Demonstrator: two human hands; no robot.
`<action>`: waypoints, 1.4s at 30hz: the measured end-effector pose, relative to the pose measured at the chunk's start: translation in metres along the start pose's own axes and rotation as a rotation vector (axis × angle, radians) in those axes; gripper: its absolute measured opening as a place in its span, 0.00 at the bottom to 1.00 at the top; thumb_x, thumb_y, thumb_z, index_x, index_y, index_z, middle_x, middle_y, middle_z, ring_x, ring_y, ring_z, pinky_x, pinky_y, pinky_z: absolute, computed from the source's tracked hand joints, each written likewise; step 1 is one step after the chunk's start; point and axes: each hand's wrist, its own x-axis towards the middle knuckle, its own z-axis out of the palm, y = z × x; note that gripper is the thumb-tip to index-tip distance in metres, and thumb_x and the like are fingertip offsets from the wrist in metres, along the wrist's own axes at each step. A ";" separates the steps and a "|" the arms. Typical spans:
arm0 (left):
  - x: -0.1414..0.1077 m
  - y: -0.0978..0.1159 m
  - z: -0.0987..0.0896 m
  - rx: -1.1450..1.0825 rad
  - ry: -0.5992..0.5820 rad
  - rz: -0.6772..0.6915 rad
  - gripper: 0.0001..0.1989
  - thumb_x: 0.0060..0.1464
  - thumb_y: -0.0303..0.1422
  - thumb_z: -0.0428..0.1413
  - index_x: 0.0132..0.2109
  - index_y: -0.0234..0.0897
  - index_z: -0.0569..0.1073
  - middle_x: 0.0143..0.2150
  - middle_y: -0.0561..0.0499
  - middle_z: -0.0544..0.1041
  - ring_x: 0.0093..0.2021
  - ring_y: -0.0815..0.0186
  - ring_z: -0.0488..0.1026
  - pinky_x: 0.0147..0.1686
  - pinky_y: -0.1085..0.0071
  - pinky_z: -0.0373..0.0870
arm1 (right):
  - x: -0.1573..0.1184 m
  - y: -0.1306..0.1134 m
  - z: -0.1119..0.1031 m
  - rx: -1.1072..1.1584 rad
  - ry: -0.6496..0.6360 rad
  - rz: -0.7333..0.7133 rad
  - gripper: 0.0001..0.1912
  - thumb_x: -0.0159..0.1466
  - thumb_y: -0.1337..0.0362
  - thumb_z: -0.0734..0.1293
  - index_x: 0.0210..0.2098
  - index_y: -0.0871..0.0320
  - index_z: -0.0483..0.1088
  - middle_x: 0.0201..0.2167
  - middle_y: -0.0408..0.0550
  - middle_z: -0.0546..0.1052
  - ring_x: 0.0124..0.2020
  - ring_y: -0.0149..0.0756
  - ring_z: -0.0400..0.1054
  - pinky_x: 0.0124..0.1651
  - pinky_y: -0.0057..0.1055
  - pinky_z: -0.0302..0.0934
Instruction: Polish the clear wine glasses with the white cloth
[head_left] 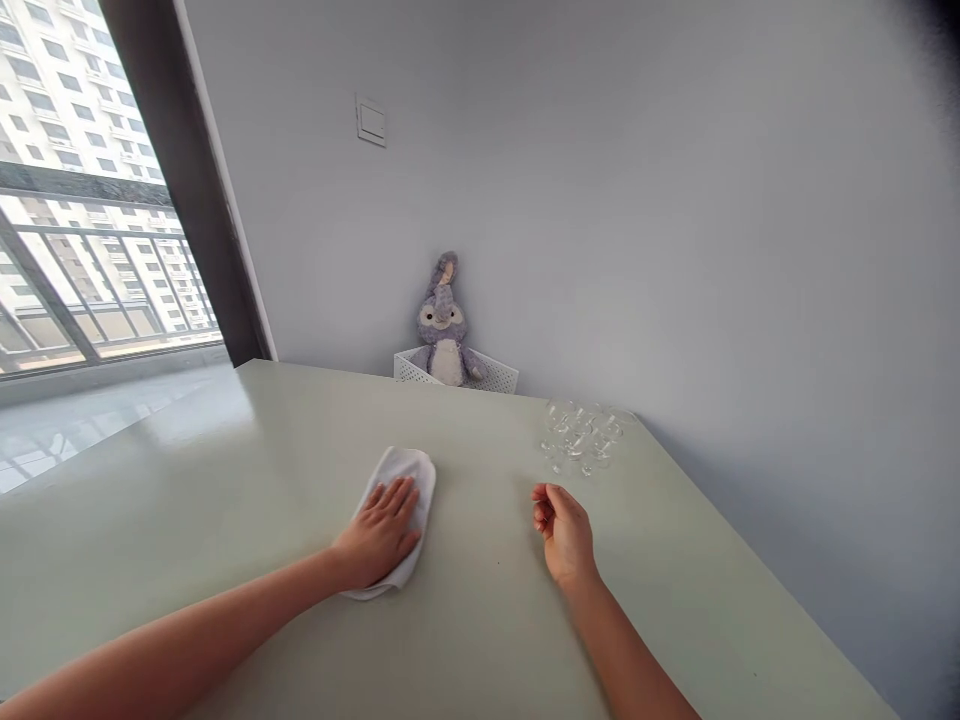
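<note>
My left hand (380,530) lies flat on a folded white cloth (411,480), palm down with the fingers stretched out and slightly spread. The cloth rests on the pale green tabletop (480,620). To the right, my right hand (564,530) is at the tabletop, its fingers curled into a loose fist; I see nothing in it. Just beyond that hand, apart from it, stands a cluster of several small clear glass pieces (581,438), perhaps little glasses. Their exact kind is too hard to make out.
Behind the table's far edge, a purple plush toy (444,330) sits in a white perforated basket (499,377). A grey wall (637,200) borders the table's far and right sides, with a light switch (371,121) on it. A window (90,200) is at the left.
</note>
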 end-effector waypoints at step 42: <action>0.095 0.097 0.047 -0.952 0.482 -0.435 0.08 0.47 0.29 0.47 0.36 0.39 0.66 0.35 0.52 0.65 0.32 0.69 0.64 0.34 0.71 0.63 | -0.027 0.006 -0.054 -1.667 -0.382 -0.486 0.08 0.61 0.67 0.54 0.35 0.57 0.63 0.37 0.47 0.66 0.30 0.32 0.65 0.29 0.27 0.52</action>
